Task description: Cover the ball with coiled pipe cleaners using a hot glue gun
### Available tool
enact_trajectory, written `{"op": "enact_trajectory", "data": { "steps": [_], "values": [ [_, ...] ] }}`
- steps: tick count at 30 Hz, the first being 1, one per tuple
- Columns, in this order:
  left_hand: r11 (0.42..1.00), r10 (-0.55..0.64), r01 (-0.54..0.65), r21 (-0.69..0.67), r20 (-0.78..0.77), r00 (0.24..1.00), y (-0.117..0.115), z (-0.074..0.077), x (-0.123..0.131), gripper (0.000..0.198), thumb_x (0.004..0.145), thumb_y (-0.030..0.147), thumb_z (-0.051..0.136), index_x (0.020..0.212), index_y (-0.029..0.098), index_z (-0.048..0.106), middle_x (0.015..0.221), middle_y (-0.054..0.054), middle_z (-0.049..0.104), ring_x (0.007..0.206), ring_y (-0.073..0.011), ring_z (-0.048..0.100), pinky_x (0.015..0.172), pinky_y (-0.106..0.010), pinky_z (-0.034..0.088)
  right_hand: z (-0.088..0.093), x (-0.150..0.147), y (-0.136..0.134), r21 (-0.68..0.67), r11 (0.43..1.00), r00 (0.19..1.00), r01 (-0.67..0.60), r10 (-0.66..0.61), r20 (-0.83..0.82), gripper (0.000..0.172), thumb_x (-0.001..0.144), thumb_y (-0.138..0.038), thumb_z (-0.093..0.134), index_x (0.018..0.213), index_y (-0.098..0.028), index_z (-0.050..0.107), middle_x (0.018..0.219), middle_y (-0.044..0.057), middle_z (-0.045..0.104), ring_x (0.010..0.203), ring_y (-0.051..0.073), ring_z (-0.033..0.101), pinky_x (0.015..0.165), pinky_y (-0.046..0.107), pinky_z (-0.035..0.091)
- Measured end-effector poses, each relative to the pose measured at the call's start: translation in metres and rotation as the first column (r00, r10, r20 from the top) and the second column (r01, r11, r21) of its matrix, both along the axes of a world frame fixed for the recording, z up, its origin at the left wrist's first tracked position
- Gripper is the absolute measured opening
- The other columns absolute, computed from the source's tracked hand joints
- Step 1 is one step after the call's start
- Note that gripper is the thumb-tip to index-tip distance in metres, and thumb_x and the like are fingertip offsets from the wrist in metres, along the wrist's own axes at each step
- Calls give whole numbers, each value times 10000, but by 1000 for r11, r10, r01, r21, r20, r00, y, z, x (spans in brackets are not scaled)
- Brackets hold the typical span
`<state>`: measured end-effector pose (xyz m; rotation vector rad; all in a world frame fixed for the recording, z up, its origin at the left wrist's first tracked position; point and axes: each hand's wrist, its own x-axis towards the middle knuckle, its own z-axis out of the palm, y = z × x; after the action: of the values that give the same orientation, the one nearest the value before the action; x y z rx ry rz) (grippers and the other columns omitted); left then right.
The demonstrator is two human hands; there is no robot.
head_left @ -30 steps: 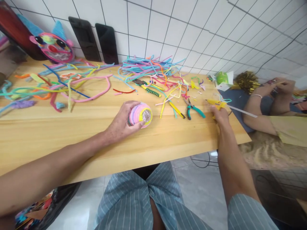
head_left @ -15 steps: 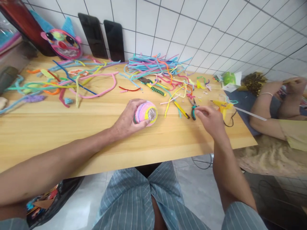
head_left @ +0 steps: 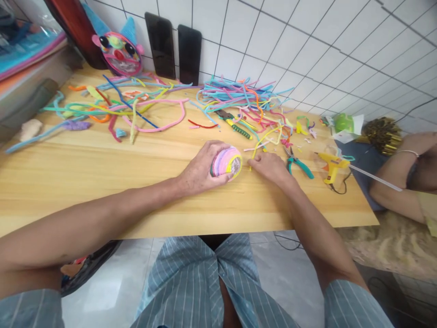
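Observation:
My left hand [head_left: 201, 171] is wrapped round a small clear container [head_left: 223, 163] coiled with pink, lilac and yellow pipe cleaners, its see-through end facing right. Just right of it, my right hand [head_left: 271, 167] has its fingertips pinched on the lower end of a yellow pipe cleaner [head_left: 255, 152], which lies on the wooden table [head_left: 143, 159]. Beside the right wrist, teal-handled pliers [head_left: 300, 166] rest with their handles spread. Beyond the hands lie yellow-green pliers [head_left: 241, 130] and a red pipe cleaner [head_left: 204, 125].
Loose pipe cleaners [head_left: 235, 94] are piled along the tiled wall, with more strewn at left. Two phones [head_left: 189, 54] and a decorated face figure [head_left: 121, 54] lean there. A yellow glue gun [head_left: 331, 166] is at right, near another person's arm [head_left: 392, 166].
My right hand has left the teal-handled pliers, moved left and closed on the yellow pipe cleaner's end. The left hand still holds the coiled container. The view has shifted left.

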<state>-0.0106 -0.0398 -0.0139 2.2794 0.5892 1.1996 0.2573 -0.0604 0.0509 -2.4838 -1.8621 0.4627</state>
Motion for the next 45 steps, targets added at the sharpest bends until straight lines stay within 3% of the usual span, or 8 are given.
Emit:
{"op": "enact_trajectory", "data": {
  "steps": [3,7,9,13,17,25,33,45],
  "values": [
    [1000,5,-5,-18,1,1000,0,0,2,730,931,388,816,1560,250,473,1529,-174,643,1471,-363,638,1251,-619,564,0,5,4,63,998,992,1,7,-125,338,828,-296,715,548,-267,528,584,48,590,755,251,637,738,351,427],
    [997,3,-4,-76,-15,1000,0,1,3,745,895,377,838,1543,258,490,1529,-169,649,1479,-371,631,1262,-631,553,9,11,-1,132,991,921,9,44,-387,216,851,-425,663,712,-266,615,585,-6,581,585,179,532,580,309,430],
    [996,-3,2,-87,-12,1000,1,2,3,737,898,382,835,1539,253,496,1522,-172,652,1472,-371,631,1256,-628,556,16,11,-6,152,987,782,61,47,-621,263,823,-508,724,830,-255,653,670,-21,636,531,135,482,519,284,414],
    [995,-5,4,-95,-4,1000,2,1,3,729,911,416,824,1542,249,499,1519,-171,652,1464,-367,635,1249,-618,561,25,2,-15,107,985,300,138,61,-952,446,665,-444,995,970,-239,742,838,-39,707,544,67,466,490,234,393],
    [996,-6,7,-92,8,1000,2,0,2,730,921,429,821,1548,244,495,1519,-174,653,1452,-367,641,1245,-610,559,25,-9,-17,135,984,188,115,112,-976,431,679,-441,1067,945,-251,786,876,-37,742,599,67,549,526,225,459],
    [994,-17,17,-106,7,1000,2,3,1,718,935,474,814,1545,254,504,1510,-164,673,1433,-358,654,1226,-577,576,18,-29,-19,299,943,253,144,257,-933,408,712,-537,1061,875,-279,792,647,-56,653,579,124,587,528,266,482],
    [994,-28,29,-108,9,1000,1,9,1,680,950,467,789,1535,268,505,1497,-154,691,1398,-349,663,1204,-577,572,17,-49,-30,459,881,415,112,379,-827,325,753,-497,1014,813,-283,777,710,-21,704,646,170,654,625,334,596],
    [995,-33,34,-89,4,999,1,9,0,675,965,487,779,1540,258,509,1510,-157,683,1413,-351,656,1219,-572,560,14,-46,-27,447,891,456,81,366,-811,334,802,-528,976,827,-282,752,763,-5,719,708,184,683,675,348,624]
  ]
}}
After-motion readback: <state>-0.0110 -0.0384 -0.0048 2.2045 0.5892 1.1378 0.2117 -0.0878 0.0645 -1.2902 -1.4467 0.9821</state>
